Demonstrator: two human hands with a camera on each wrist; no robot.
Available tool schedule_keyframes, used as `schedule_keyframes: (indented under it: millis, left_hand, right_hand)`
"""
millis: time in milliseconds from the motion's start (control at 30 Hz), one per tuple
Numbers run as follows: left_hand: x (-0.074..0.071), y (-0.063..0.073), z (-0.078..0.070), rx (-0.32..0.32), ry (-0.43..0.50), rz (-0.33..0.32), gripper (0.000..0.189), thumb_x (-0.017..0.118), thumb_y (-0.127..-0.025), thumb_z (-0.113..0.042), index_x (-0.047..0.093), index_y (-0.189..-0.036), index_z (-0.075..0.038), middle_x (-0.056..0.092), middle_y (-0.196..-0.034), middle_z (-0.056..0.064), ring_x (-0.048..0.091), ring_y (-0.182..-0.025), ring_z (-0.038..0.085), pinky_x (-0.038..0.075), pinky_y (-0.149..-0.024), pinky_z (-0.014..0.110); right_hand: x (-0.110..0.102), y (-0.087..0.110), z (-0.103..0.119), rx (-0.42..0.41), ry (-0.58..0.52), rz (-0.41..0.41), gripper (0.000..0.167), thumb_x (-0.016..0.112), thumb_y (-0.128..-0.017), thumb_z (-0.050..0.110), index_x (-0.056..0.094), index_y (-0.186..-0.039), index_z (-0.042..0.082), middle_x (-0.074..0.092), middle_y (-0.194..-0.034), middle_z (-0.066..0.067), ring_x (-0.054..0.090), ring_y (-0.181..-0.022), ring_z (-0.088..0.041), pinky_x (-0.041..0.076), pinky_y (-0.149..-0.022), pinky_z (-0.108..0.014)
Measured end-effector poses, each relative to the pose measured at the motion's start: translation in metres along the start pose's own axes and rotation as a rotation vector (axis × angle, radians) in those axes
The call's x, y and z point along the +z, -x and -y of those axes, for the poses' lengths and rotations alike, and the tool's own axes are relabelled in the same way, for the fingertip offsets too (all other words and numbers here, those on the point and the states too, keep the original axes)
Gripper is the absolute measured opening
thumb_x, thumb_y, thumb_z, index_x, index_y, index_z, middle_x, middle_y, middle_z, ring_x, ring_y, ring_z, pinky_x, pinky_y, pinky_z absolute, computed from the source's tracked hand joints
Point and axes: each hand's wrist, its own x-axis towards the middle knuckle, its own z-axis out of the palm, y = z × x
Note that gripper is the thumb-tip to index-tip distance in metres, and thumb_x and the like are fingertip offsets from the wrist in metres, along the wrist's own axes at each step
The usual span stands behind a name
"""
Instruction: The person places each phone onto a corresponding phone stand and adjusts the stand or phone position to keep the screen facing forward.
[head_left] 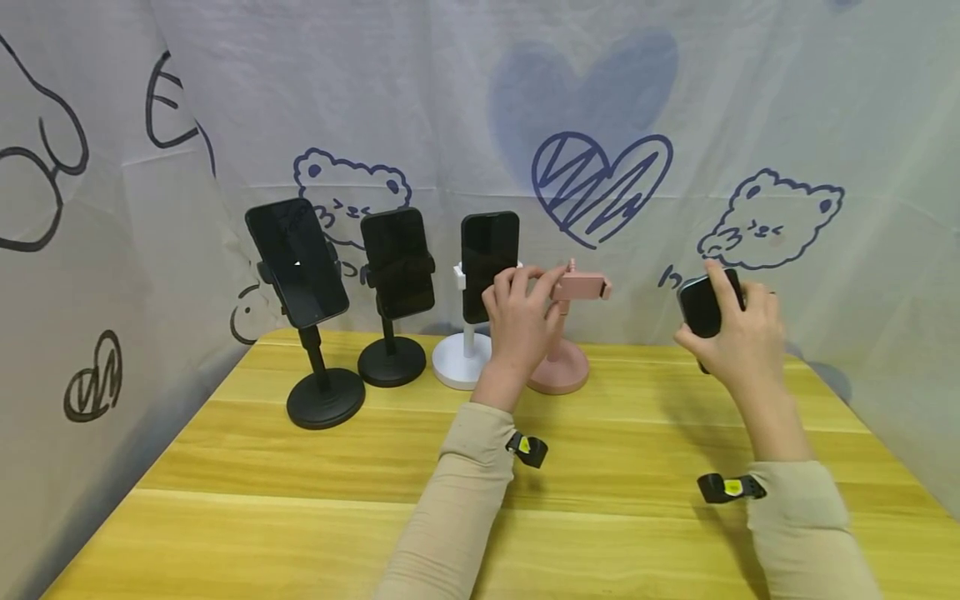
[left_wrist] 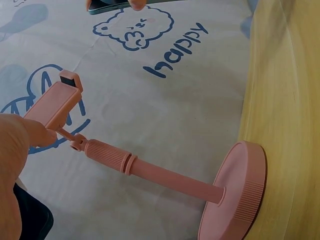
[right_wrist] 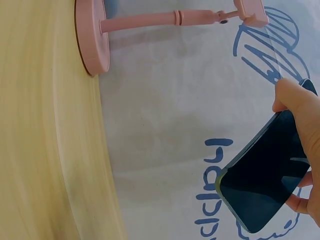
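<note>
My left hand point(head_left: 519, 321) grips the left end of the clamp on a pink phone stand point(head_left: 558, 371). In the left wrist view the thumb lies against that clamp point(left_wrist: 55, 102), and the stand's round base stands on the table. The clamp has no phone in it. To the right, my right hand point(head_left: 742, 337) holds a dark smartphone point(head_left: 702, 308) by its edges, raised above the table and apart from the stand. The right wrist view shows this phone point(right_wrist: 265, 175) tilted, with the thumb on one long edge and fingers on the other.
Left of the pink stand are a white stand point(head_left: 459, 367) and two black stands point(head_left: 392, 362), each bearing an upright phone. My left hand partly covers the white one. All stand on the wooden table point(head_left: 600, 500) before a white cloth point(head_left: 450, 100) with drawings.
</note>
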Motion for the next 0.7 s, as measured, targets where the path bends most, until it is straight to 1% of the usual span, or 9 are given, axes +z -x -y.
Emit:
schedule_keyframes:
  millis: [133, 300, 533, 700]
  left_hand:
    - [0.001, 0.000, 0.001, 0.013, -0.008, -0.013, 0.030, 0.062, -0.095, -0.033, 0.064, -0.125, -0.029, 0.062, -0.119, 0.000, 0.044, -0.112, 0.022, 0.034, -0.090, 0.042]
    - [0.005, 0.000, 0.004, 0.029, -0.008, -0.026, 0.029, 0.061, -0.096, -0.034, 0.064, -0.124, -0.029, 0.061, -0.118, 0.000, 0.044, -0.113, 0.022, 0.034, -0.090, 0.043]
    - [0.007, 0.000, 0.005, 0.053, -0.021, -0.047, 0.031, 0.064, -0.094, -0.033, 0.064, -0.124, -0.028, 0.061, -0.119, 0.000, 0.043, -0.113, 0.022, 0.034, -0.090, 0.043]
    - [0.008, 0.000, 0.005, 0.055, -0.017, -0.051, 0.031, 0.065, -0.093, -0.033, 0.064, -0.124, -0.028, 0.061, -0.119, 0.000, 0.043, -0.113, 0.022, 0.034, -0.090, 0.043]
  right_hand:
    - [0.000, 0.000, 0.003, -0.010, -0.007, -0.008, 0.094, 0.077, -0.070, 0.027, 0.030, -0.151, 0.032, 0.045, -0.124, -0.035, 0.045, -0.102, -0.050, 0.041, -0.074, -0.064]
    - [-0.001, 0.000, 0.008, -0.018, -0.016, -0.011, 0.094, 0.077, -0.069, 0.026, 0.031, -0.151, 0.030, 0.046, -0.123, -0.035, 0.046, -0.105, -0.051, 0.042, -0.076, -0.065]
    - [-0.002, -0.001, 0.015, -0.013, -0.034, -0.008, 0.095, 0.077, -0.070, 0.027, 0.030, -0.152, 0.030, 0.045, -0.124, -0.035, 0.045, -0.107, -0.050, 0.042, -0.082, -0.064]
    - [-0.003, -0.002, 0.020, -0.016, -0.051, -0.010, 0.093, 0.077, -0.071, 0.027, 0.030, -0.152, 0.031, 0.045, -0.123, -0.035, 0.046, -0.105, -0.048, 0.043, -0.080, -0.063]
